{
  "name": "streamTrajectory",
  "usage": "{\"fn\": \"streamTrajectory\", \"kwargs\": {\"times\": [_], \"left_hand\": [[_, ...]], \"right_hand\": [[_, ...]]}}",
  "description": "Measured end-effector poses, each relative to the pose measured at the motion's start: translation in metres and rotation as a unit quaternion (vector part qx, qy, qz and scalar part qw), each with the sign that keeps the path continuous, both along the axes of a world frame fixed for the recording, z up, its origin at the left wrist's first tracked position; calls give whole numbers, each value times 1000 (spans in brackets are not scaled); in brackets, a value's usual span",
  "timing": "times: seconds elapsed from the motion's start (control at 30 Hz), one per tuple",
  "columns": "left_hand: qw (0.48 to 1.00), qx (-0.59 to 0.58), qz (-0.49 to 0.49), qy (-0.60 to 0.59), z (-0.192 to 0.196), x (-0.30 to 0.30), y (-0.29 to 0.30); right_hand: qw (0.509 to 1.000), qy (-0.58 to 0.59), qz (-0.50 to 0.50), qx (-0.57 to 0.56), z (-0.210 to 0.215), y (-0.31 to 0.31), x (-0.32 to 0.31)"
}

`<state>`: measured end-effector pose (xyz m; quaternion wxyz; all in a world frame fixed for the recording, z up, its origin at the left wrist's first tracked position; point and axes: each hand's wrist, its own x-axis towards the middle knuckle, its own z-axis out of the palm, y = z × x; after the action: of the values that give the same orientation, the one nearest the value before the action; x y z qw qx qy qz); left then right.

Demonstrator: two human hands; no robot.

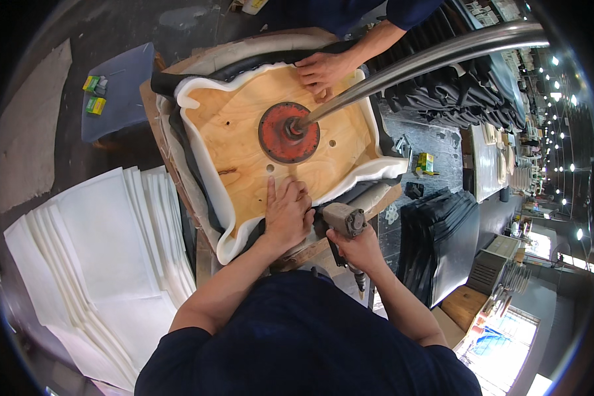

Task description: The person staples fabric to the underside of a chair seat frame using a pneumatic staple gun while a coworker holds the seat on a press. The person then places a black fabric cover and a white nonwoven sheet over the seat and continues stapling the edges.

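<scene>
A plywood seat board (244, 132) lies on white foam (208, 171), with black covering material (208, 188) showing around it. A round red press plate (289, 132) on a steel rod (402, 66) rests on the board's middle. My left hand (288, 211) lies on the board's near part, fingers stretched over the wood and holding nothing. In my right hand (358, 247) is a grey staple gun (344, 219), gripped by its handle beside the board's near edge. An air fitting hangs below the handle. The gun's nose is partly hidden by my left hand.
A co-worker's hand (323, 71) touches the board's far edge. White foam sheets (105, 244) are stacked at left, black sheets (439, 241) at right. Small green-and-yellow boxes lie on a blue-grey surface (125, 92) and on the right table (429, 142). More black material (455, 92) is piled far right.
</scene>
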<state>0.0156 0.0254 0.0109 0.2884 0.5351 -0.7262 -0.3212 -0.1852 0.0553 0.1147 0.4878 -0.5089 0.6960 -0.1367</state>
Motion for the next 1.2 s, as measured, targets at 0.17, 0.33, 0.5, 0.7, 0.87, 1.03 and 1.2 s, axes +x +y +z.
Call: {"fn": "streamTrajectory", "kwargs": {"times": [0.17, 0.33, 0.5, 0.7, 0.87, 1.03, 1.2], "left_hand": [[1000, 11, 5, 0, 3, -4, -2], [997, -78, 0, 12, 1, 12, -1], [999, -14, -26, -18, 10, 19, 3], [1000, -14, -13, -3, 6, 14, 1], [1000, -4, 7, 16, 2, 8, 0], [999, 19, 10, 29, 4, 7, -1], [999, 13, 21, 38, 2, 6, 1]], "right_hand": [[992, 44, 63, -98, -9, -11, 4], [999, 29, -15, 38, 6, -18, 7], [999, -10, -45, 16, 17, 12, -3], [998, -32, -63, 2, 12, 15, 1], [999, -19, -32, 24, 8, 9, 5], [999, -11, -24, 44, 5, 4, 12], [999, 38, 9, 13, 6, 1, 20]]}}
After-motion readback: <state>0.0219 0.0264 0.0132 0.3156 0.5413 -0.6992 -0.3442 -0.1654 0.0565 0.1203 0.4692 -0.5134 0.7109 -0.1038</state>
